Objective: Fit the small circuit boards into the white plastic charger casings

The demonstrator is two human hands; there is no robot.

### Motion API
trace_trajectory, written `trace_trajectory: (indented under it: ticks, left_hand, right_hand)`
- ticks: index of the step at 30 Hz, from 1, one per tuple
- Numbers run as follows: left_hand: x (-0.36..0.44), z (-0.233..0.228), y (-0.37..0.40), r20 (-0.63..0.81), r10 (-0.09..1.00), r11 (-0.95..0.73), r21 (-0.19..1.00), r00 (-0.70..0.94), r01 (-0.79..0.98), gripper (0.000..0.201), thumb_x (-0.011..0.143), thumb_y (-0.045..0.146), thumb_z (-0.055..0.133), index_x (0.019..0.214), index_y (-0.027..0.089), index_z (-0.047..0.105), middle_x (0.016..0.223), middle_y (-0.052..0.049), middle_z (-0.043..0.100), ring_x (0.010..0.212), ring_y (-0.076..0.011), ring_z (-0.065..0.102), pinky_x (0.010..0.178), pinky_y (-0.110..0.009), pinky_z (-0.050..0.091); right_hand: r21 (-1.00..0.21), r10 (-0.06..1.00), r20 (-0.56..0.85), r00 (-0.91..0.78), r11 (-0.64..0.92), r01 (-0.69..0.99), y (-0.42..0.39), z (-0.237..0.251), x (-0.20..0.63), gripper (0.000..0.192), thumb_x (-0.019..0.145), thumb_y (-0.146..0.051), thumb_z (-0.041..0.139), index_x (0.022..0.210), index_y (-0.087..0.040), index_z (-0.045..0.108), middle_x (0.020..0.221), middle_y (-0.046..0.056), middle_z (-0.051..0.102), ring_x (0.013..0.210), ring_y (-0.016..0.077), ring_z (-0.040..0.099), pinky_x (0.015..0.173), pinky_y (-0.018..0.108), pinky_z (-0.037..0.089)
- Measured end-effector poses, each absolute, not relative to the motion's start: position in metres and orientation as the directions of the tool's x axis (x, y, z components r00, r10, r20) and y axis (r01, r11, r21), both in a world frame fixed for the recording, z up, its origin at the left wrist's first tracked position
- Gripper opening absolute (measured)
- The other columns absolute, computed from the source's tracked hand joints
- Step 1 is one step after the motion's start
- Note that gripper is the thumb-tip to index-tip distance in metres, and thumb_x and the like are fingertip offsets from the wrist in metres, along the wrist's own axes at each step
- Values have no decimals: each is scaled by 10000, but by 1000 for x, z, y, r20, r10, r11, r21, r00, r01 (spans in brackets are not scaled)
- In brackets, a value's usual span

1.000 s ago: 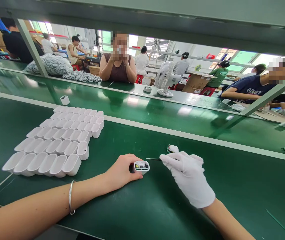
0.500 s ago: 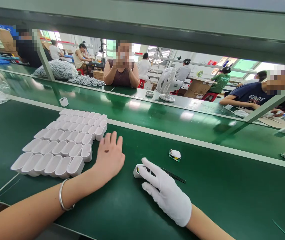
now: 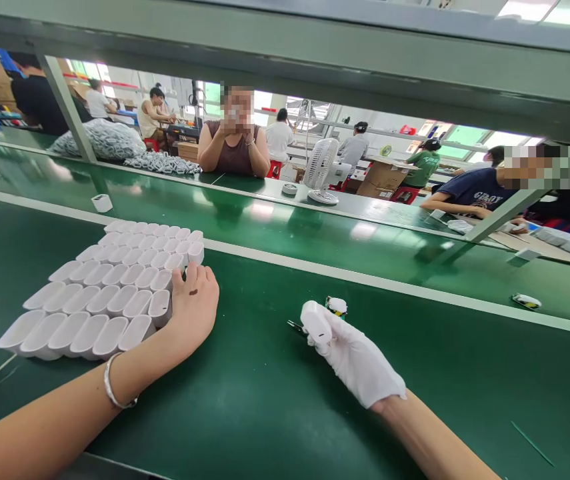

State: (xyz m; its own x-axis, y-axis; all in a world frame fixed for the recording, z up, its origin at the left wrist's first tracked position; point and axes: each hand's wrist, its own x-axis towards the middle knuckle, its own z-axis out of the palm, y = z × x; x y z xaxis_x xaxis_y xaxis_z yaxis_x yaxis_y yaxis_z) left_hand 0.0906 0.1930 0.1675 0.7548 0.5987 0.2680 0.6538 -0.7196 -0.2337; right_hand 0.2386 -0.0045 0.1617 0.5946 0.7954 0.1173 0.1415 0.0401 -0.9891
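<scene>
Though mostly behind right hand (image 3: 359,359) and white casing (image 3: 315,320), tweezers (image 3: 296,327) (tips only).

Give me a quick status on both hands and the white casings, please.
Left hand at right edge of casing rows, grip unclear. Gloved right hand holds white casing. Circuit board just beyond that hand.

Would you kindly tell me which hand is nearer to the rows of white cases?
Left. The bare left hand is right at the right-hand edge of the rows of white cases; the gloved right hand is farther off to their right, holding a single white case.
</scene>
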Motion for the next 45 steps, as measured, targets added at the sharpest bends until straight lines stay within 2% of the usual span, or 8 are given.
trace_trajectory:
  ticks: [3, 8, 13, 16, 20, 26, 31, 45]
  left_hand:
    - [91, 165, 186, 273, 565, -767, -174, 779, 617, 392, 747, -37, 352, 1004, 78, 625, 933, -169, 612, 983, -323, 524, 888, -510, 342]
    - [92, 152, 181, 321, 566, -769, -128, 760, 626, 437, 853, 130, 387, 1275, 104, 496, 1263, -207, 502, 1145, -393, 448, 910, -546, 348]
    - [96, 149, 182, 356, 565, -809, 63, 744, 585, 437, 873, 182, 398, 1295, 105, 482, 1413, -200, 367, 1253, -396, 358, 1005, -568, 287]
    - [96, 155, 171, 282, 467, -826, 477, 838, 299, 396, 900, 315, 424, 1251, 163, 525, 1346, -143, 459, 1170, -309, 462, 968, -466, 395]
    - [94, 154, 145, -54, 220, -171, 981, 974, 93, 481, 869, 472, 480, 1218, 146, 540, 1024, -103, 639, 795, -190, 611, 677, -320, 525]
    - [93, 145, 131, -129, 289, 262, 964, 949, 51, 598, 656, 313, 784, 1187, 134, 574, 1006, -85, 686, 979, -228, 623, 924, -380, 484]
    - [92, 149, 134, -69, 324, 197, 980, 944, 4, 674, 594, 198, 810, 1219, 139, 564, 1061, -90, 672, 978, -231, 629, 958, -413, 484]
    - [86, 158, 135, 129, 268, -90, 990, 955, -109, 390, 457, 108, 798, 833, 129, 698, 753, -6, 654, 651, -124, 592, 628, -225, 559]
  right_hand:
    - [-901, 752, -247, 611, 53, -430, -5, 166, 243, 193, 795, -405, 646, 867, -232, 690, 790, 23, 628, 633, 131, 582, 564, 230, 547]
    - [-818, 758, -315, 571, 88, -568, -9, 164, 245, 151, 801, -355, 653, 879, -233, 694, 754, 10, 621, 614, 103, 585, 545, 166, 544]
    - [-921, 763, -227, 605, 34, -388, -11, 163, 243, 298, 804, -450, 625, 993, -229, 689, 811, 27, 657, 664, 145, 624, 611, 253, 573]
    - [-991, 726, -120, 678, -47, -125, -13, 162, 231, 359, 762, -465, 665, 998, -197, 703, 897, 53, 691, 750, 196, 645, 687, 332, 573]
    - [-884, 722, 266, 638, -80, 460, -18, 155, 210, 207, 762, -324, 683, 950, -246, 721, 947, 48, 711, 831, 230, 662, 815, 386, 548]
    - [-821, 745, 356, 564, -39, 570, -20, 150, 202, 471, 743, -204, 653, 1205, -263, 584, 1134, 64, 656, 992, 234, 641, 904, 409, 523]
    - [-975, 818, 16, 576, -115, 189, -16, 154, 206, 589, 695, -250, 698, 1263, -204, 549, 1109, 86, 668, 992, 256, 644, 893, 423, 532]
    - [-654, 777, 478, 410, 3, 757, -25, 162, 205, 462, 553, -191, 700, 1012, -229, 673, 861, 25, 719, 656, 194, 679, 677, 303, 577]
